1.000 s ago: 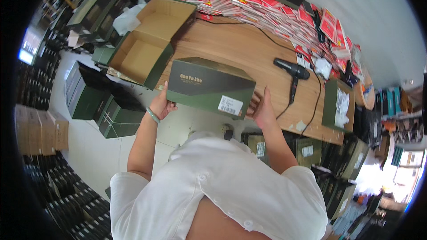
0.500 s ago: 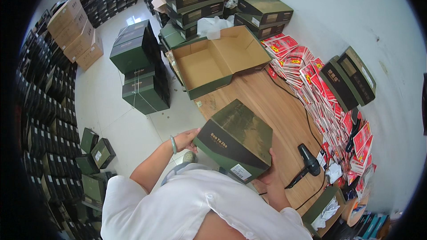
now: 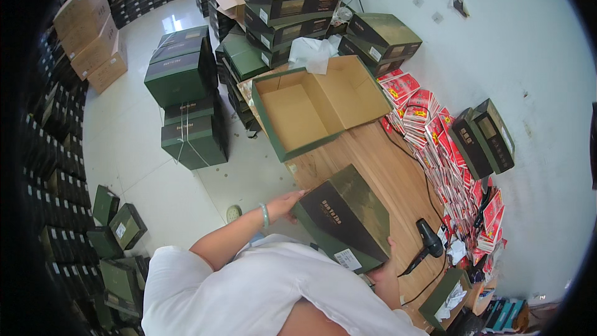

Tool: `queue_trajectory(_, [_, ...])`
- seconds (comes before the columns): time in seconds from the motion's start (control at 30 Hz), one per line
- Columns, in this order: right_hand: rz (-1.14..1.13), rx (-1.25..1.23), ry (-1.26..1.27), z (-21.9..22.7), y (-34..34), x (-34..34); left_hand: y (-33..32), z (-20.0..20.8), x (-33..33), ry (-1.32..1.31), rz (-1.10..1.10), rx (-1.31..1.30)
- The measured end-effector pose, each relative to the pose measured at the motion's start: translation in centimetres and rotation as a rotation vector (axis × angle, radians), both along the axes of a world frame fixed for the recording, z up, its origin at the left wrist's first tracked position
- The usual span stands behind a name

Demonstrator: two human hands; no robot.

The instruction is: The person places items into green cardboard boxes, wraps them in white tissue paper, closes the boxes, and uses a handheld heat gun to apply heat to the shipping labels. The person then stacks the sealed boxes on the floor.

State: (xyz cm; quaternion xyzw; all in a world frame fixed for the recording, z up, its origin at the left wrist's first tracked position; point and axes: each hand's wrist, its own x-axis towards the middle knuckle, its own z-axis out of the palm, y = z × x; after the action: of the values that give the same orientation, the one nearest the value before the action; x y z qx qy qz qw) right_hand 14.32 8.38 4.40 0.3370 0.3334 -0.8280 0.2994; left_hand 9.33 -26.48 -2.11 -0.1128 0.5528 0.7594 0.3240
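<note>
A closed dark green shoebox with a brown panel and a white label is held between my two hands at the near edge of the wooden table. My left hand, with a pale bangle at the wrist, grips its left end. On the right end, my right hand is wrapped round the lower corner, its fingers partly hidden. Beyond the held box lies an open shoebox, its lid folded back and its tan inside bare. To the right of my right hand rests a black hair dryer.
Many red printed packets are heaped along the wall. A black cord runs across the table. Shoebox stacks stand at the back and on the floor, some tied with string. Brown cartons and shelves of boxes line the left.
The held shoebox has moved down and slightly right in the picture, both hands staying on it. The whole view has shifted a little.
</note>
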Motion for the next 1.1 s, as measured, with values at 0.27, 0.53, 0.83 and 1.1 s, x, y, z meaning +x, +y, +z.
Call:
queue_trajectory(0.27, [-0.289, 0.246, 0.120, 4.3, -11.2, 4.8, -9.1, 2.6, -3.7, 0.092, -0.300, 0.072])
queue_trajectory(0.53, [-0.311, 0.446, 0.219, 9.0, -19.1, 3.2, -14.2, 4.6, -6.1, 0.243, -0.297, 0.067])
queue_trajectory(0.83, [-0.423, 0.974, 0.417, 10.0, -23.4, -6.5, -15.6, 5.5, -12.8, 0.624, -0.166, 0.086])
queue_trajectory(1.1, [-0.436, 0.819, 0.406, 9.4, -25.7, -14.8, -18.8, 6.2, -19.8, 0.613, -0.119, 0.127])
